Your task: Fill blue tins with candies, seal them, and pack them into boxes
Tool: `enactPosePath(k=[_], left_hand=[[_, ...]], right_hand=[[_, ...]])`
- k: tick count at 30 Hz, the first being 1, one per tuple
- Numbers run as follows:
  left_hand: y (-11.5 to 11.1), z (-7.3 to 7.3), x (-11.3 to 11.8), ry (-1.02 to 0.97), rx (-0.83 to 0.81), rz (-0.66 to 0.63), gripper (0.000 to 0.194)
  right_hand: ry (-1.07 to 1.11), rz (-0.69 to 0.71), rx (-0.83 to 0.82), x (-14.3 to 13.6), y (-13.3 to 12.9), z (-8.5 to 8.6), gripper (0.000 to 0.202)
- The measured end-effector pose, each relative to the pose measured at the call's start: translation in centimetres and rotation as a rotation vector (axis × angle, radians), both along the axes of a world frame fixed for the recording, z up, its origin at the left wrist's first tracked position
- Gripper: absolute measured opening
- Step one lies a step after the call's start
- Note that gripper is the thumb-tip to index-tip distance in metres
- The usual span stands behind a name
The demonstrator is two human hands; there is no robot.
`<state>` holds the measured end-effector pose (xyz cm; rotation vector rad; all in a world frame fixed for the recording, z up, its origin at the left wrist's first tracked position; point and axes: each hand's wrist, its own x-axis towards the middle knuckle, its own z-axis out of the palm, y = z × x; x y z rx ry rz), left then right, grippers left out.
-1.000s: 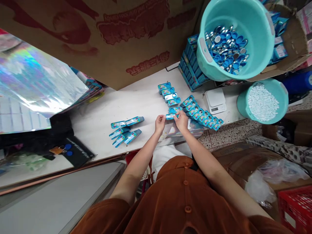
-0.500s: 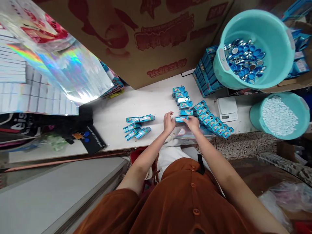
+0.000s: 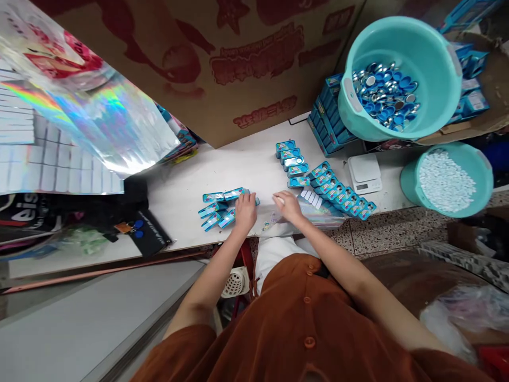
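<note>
Blue tins (image 3: 234, 193) lie beside the left hand (image 3: 245, 210).

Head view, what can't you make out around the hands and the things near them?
In the head view:
Left hand: its grip is unclear, as it covers parts of the blue containers there.
Right hand: too small to tell whether the fingertips pinch anything.
Scale: display figures too small to read.
Larger bucket: its bottom is hidden by heaped blue-and-silver pieces.
</note>
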<state>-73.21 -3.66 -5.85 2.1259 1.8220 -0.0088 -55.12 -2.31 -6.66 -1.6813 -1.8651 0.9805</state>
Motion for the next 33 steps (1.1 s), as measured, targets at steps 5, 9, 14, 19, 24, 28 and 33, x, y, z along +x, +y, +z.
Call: enactPosePath(k=[5,9,14,19,24,28,33], left_hand=[[-0.6,1.7,2.6,-0.331,0.005,0.068,0.037],[1.5,0.9,8.1,-0.586,-0.377,0.261,0.046],[4.1,-1.0,13.8,-0.803,-0.742,0.255,0.033],[2.4,-0.1,13.0,-0.906,-0.828,0.022,0.03],[-0.1,3.4,8.4,-0.918,-0.782,-0.126,0.028],[-1.3,5.3,5.2,-0.893,-0.799,-0.103,0.036],[-1.5,7.1,3.2,-0.586,-0.184,0.058,0.064]], right_hand=[[-0.065,-0.244,0.135,9.4,-2.4,0.9,0.034],[-0.178,-0.313,0.061,14.1,-5.7,-0.3,0.039],[-0.199,-0.407,-0.023,14.7,-8.7,-1.6,0.041],[-0.204,-0.39,-0.012,15.7,-10.5,-1.0,0.049],[-0.201,-0.217,0.042,16.6,-10.9,0.6,0.072],[-0.022,-0.058,0.026,15.1,-9.8,2.6,0.043],[0.142,0.093,0.021,13.1,-9.0,4.6,0.035]])
